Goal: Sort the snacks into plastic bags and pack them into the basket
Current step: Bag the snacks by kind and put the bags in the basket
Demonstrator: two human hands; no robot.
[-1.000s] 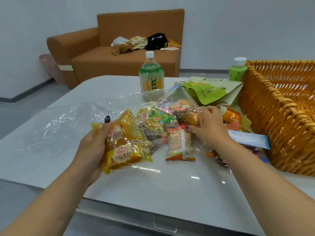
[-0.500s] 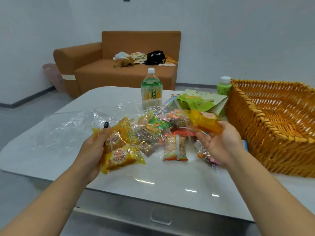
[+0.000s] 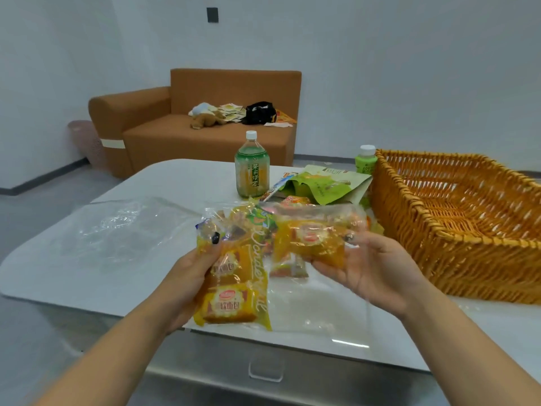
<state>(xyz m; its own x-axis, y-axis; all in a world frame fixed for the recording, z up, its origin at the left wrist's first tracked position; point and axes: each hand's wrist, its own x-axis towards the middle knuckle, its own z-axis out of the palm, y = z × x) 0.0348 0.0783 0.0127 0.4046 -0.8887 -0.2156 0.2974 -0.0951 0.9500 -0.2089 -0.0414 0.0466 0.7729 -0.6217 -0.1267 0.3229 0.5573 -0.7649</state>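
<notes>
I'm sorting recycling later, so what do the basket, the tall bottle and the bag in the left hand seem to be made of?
Basket: woven wicker or rattan by the look, orange-tan, with visible strands and gaps. Tall bottle: probably clear plastic, glossy, with a printed label and white cap. Bag held by the left hand: thin transparent plastic film, shiny and crinkled, with yellow snack packs showing through.

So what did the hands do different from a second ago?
The right hand was reaching into the snack pile; it picked up a yellow bread packet and brought it toward the left hand's bag. The left hand kept gripping the clear plastic bag with yellow packets inside, lifted a little. The wicker basket, tea bottle and table stayed put.
</notes>
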